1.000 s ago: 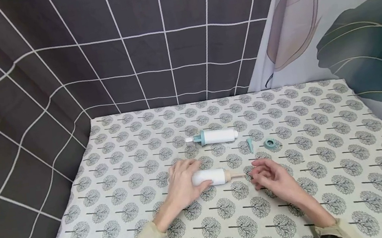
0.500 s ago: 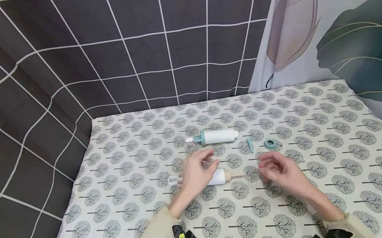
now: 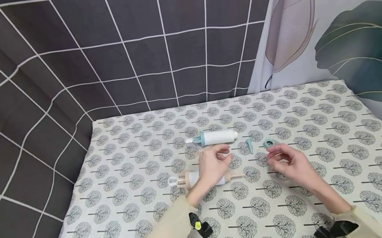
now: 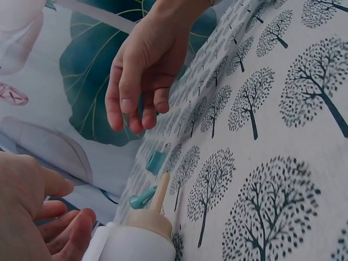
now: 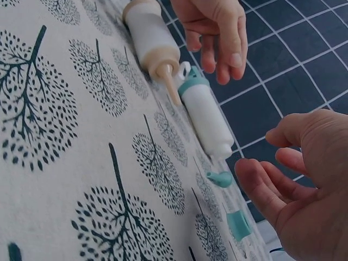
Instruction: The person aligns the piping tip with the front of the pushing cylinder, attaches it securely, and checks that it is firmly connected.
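My left hand [image 3: 213, 165] hovers over the white tube with beige ends [image 3: 184, 180], fingers loosely bent and holding nothing. The hand hides part of the tube's white body; a clear ring handle shows at its left end and a thin beige nozzle [image 5: 170, 86] at its right. Behind it lies a second white tube with a teal collar [image 3: 216, 136], a syringe-like piece. My right hand [image 3: 292, 164] is just in front of the teal ring cap [image 3: 268, 143], its fingers loosely curled with nothing between them. The small teal cone nozzle [image 3: 250, 146] lies left of that cap.
A white tablecloth [image 3: 148, 232] printed with grey trees covers the table. Dark curtain with a white grid [image 3: 144, 56] hangs behind and at the left. A leaf-patterned curtain [image 3: 365, 43] hangs at the right.
My left hand has let go of the beige-ended tube, lifted and moved right across it. My right hand has moved right, away from the beige nozzle and toward the teal ring cap.
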The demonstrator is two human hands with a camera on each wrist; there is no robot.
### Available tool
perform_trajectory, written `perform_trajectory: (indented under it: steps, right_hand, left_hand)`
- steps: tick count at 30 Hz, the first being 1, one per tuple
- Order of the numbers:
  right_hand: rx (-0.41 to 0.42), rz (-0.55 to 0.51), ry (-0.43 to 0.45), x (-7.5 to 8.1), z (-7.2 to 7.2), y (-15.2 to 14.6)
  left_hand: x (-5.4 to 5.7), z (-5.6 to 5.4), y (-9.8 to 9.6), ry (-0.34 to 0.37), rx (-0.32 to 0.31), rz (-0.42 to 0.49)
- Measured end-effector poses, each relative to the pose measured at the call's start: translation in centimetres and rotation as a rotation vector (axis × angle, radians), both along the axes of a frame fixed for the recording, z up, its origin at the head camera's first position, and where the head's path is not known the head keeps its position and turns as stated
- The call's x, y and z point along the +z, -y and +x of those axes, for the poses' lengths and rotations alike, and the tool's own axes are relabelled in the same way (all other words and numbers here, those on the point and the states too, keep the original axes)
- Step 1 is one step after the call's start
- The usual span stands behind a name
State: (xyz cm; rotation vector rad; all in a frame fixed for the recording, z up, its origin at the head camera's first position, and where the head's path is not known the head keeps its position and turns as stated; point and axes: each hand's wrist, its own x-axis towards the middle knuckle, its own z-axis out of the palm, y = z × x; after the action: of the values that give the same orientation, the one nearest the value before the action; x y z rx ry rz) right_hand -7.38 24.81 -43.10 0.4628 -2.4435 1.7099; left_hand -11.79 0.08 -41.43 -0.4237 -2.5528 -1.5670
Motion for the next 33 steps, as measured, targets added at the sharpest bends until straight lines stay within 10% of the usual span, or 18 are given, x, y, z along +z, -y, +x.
perform_trajectory:
  steps: [33]
  right_hand:
    - [-0.161,0.114,0.143,-0.1,-2.4,-2.3]
  left_hand:
    - [-1.0,-2.9,-5.2,0.189,0.061,-0.086]
